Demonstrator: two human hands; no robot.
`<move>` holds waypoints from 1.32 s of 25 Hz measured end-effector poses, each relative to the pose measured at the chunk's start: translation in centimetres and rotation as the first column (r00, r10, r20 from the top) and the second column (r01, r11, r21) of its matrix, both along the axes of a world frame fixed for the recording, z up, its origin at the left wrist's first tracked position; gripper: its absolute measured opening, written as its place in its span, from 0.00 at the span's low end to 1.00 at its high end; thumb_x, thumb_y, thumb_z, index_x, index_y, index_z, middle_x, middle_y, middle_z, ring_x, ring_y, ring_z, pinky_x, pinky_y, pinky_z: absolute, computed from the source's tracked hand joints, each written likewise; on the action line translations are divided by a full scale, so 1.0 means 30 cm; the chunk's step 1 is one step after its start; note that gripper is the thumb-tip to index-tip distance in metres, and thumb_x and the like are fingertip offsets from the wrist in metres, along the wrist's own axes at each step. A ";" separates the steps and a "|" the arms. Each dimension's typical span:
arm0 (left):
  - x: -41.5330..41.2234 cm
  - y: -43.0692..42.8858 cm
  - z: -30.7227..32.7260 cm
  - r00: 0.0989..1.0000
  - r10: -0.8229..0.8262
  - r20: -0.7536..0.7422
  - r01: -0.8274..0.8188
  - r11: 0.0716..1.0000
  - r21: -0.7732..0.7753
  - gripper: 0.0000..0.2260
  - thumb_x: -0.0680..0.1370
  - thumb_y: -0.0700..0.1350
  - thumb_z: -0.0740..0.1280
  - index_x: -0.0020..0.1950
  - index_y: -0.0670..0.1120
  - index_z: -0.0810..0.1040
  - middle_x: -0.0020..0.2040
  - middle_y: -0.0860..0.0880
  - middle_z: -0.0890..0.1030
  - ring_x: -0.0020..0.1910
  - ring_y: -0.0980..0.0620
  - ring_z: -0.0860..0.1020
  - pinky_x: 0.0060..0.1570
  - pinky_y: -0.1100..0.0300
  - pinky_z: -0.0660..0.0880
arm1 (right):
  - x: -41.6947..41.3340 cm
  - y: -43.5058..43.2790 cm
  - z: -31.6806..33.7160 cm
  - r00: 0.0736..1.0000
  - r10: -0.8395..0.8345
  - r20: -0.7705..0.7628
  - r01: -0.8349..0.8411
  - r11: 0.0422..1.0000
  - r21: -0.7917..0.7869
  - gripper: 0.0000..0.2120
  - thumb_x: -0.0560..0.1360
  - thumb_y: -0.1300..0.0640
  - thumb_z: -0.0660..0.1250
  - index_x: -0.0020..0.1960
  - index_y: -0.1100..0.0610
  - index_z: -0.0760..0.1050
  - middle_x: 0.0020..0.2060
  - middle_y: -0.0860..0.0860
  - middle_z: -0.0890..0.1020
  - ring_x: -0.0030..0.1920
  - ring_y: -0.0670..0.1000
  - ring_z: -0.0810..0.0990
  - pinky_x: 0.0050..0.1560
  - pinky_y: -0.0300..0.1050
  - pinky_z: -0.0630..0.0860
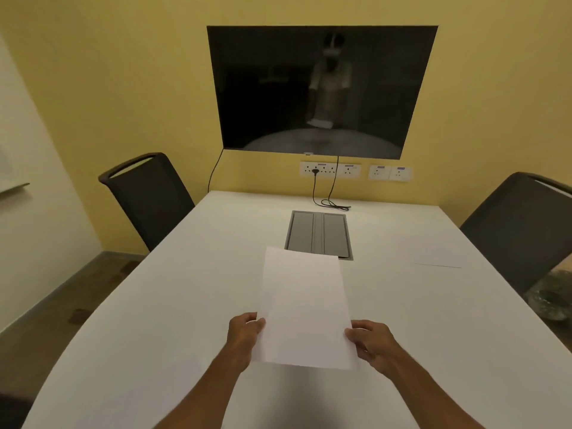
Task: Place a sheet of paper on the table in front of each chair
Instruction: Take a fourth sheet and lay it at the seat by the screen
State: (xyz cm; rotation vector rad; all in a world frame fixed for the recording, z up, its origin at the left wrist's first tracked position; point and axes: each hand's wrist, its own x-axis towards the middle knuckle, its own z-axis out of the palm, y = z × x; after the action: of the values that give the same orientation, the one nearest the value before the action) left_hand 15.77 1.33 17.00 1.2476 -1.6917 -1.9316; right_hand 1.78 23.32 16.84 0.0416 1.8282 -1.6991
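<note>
A white sheet of paper (305, 308) is held above the white table (173, 289), near its middle. My left hand (244, 331) pinches the sheet's lower left edge and my right hand (370, 340) pinches its lower right edge. A dark chair (148, 196) stands at the table's far left side and another dark chair (523, 230) at the far right side. In front of the right chair a second white sheet (439, 253) lies flat on the table, barely visible against the surface.
A grey cable hatch (318, 235) is set into the table beyond the held sheet. A black cable (332, 204) runs from wall sockets (329, 170) onto the far table edge. A dark wall screen (318, 91) hangs above. A whiteboard ledge (14, 188) is on the left wall.
</note>
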 end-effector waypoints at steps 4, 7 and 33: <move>0.230 0.040 0.116 0.998 0.053 -0.025 -0.053 0.998 -0.025 0.07 0.77 0.33 0.65 0.53 0.35 0.80 0.47 0.39 0.81 0.45 0.42 0.79 0.54 0.45 0.77 | 0.161 -0.016 0.113 0.998 0.050 -0.022 -0.051 0.999 -0.015 0.08 0.72 0.72 0.68 0.51 0.69 0.78 0.42 0.61 0.83 0.39 0.57 0.81 0.39 0.47 0.79; 0.418 0.030 0.172 0.994 0.110 -0.021 -0.110 0.994 -0.026 0.06 0.77 0.32 0.65 0.52 0.33 0.80 0.48 0.38 0.82 0.46 0.41 0.79 0.55 0.45 0.76 | 0.287 -0.070 0.168 0.992 0.121 -0.042 -0.122 0.992 -0.018 0.08 0.72 0.73 0.68 0.51 0.70 0.78 0.40 0.60 0.82 0.38 0.57 0.80 0.39 0.48 0.79; 2.358 -0.624 0.519 0.771 0.633 -0.069 -0.636 0.761 -0.128 0.10 0.76 0.32 0.67 0.56 0.31 0.78 0.54 0.37 0.81 0.47 0.40 0.80 0.49 0.50 0.79 | 1.985 -1.114 0.490 0.723 0.663 -0.194 -0.684 0.725 -0.074 0.04 0.74 0.66 0.69 0.49 0.64 0.77 0.54 0.59 0.79 0.50 0.57 0.80 0.48 0.53 0.78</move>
State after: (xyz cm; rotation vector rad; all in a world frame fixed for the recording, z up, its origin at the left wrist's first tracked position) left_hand 86.51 -17.40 32.55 1.4856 -1.1416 -1.3729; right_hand 61.33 -10.09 31.55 -0.7583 1.5340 -1.3008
